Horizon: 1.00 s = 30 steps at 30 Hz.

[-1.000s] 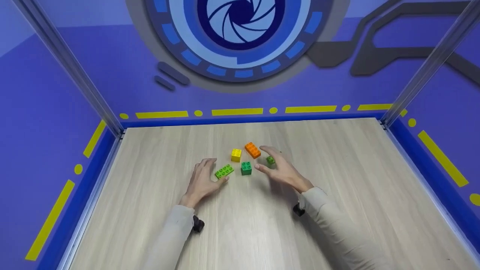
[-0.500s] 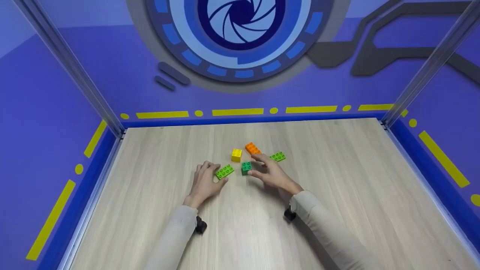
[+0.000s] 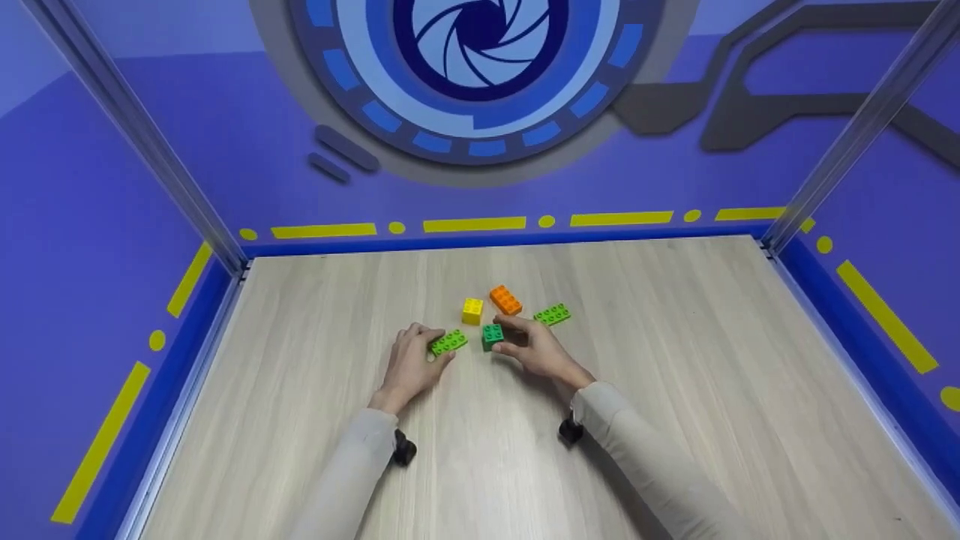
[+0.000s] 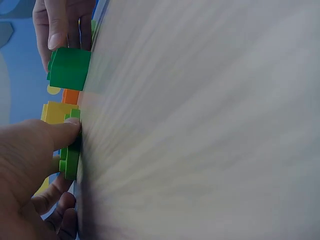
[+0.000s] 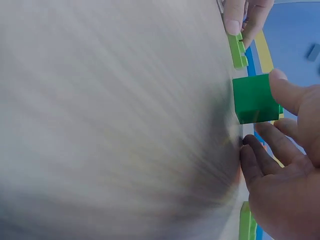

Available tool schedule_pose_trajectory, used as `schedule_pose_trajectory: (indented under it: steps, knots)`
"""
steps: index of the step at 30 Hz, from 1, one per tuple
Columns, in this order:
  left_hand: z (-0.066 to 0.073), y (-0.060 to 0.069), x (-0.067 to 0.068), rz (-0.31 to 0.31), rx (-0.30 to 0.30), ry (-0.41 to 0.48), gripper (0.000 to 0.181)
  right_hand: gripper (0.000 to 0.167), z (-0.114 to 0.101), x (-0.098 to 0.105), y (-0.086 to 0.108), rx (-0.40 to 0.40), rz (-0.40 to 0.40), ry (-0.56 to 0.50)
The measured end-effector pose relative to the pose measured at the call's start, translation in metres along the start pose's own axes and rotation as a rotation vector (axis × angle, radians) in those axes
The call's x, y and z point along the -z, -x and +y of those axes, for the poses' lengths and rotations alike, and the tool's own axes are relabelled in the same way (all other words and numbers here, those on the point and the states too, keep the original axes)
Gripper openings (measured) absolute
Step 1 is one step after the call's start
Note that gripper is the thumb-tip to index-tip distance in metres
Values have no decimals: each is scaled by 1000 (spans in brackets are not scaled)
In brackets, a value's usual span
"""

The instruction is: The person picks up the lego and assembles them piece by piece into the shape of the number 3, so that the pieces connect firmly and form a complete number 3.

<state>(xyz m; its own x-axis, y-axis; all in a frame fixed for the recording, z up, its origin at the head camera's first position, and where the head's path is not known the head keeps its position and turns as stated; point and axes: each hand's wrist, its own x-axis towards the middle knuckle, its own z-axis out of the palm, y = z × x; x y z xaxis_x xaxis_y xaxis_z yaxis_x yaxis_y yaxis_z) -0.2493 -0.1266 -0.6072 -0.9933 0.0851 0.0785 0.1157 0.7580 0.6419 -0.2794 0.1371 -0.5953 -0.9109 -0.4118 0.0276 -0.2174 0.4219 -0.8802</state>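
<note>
My left hand (image 3: 409,367) pinches a flat lime-green toy brick (image 3: 450,342) lying on the table. In the left wrist view the thumb presses one side of this lime brick (image 4: 71,157), with fingers curled at the other. Just to the right, my right hand (image 3: 541,354) grips a taller dark green brick (image 3: 492,336) between thumb and fingers. The right wrist view shows the thumb on one face of the dark green brick (image 5: 254,100) and the index finger partly hidden behind it. Both bricks look upright, studs up, with a small gap between them.
Behind the hands stand a yellow brick (image 3: 472,310) and an orange brick (image 3: 505,300). Another flat lime-green brick (image 3: 553,314) lies beyond the right hand. Blue printed panels (image 3: 480,199) wall the wooden table (image 3: 315,300) at the back and sides.
My right hand has moved left and down from beside the orange brick onto the dark green brick, uncovering the far lime brick. My left fingers have closed in on the near lime brick.
</note>
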Motion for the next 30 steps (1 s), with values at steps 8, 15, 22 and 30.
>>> schedule_pose_trajectory:
  steps: [8, 15, 22, 30]
  knots:
    - [0, 1, 1, -1, 7, -9, 44, 53, 2, -3, -1, 25, 13, 11]
    - [0, 2, -1, -22, 16, 24, 43, 45, 2, -3, 0, -3, 34, 32]
    - [2, 3, -2, -51, 1, 49, 42, 45, 2, 0, 4, -15, 47, 13]
    - [6, 5, -3, -93, -19, 77, 41, 44, 3, 5, 8, -6, 58, 6]
